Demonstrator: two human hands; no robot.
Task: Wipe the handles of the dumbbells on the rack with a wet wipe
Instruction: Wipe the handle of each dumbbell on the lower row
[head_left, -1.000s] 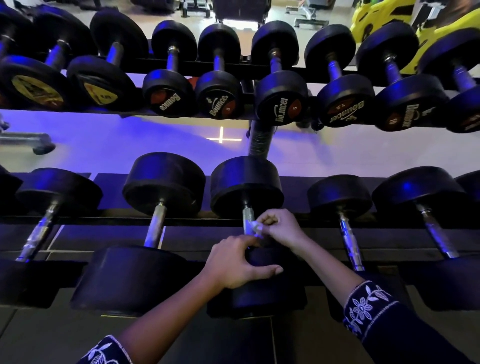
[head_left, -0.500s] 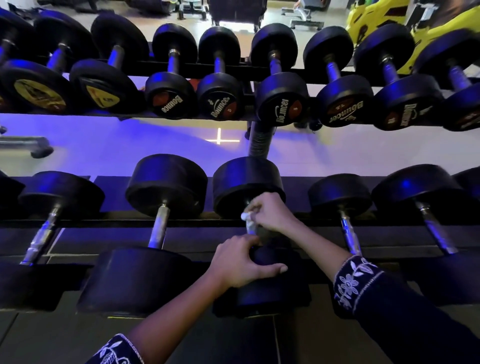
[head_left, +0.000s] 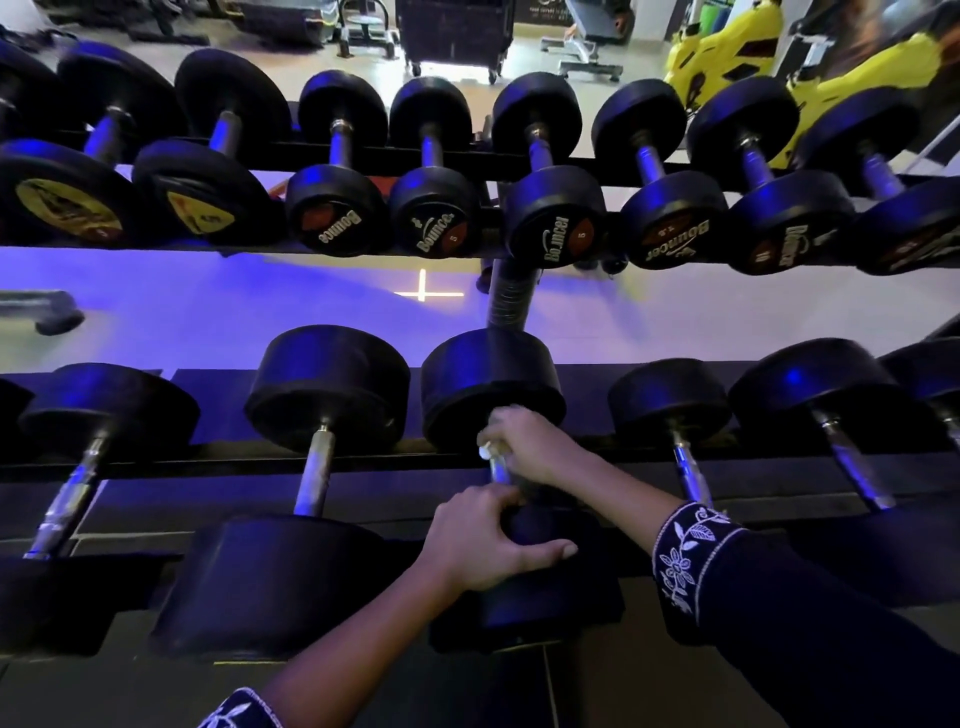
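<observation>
Left hand (head_left: 488, 540) curls over near head of dumbbell (head_left: 488, 384), mid lower rack (head_left: 208, 457), likely to stop roll. Handle (head_left: 498, 472) shows bare between hands. Right hand (head_left: 530, 447) clamps wipe (head_left: 485, 451) round handle's far end, for full-wrap rubbing.

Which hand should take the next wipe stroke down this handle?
Right. The right hand grips the wet wipe around the handle; the left hand has no wipe and grips the near head.
</observation>
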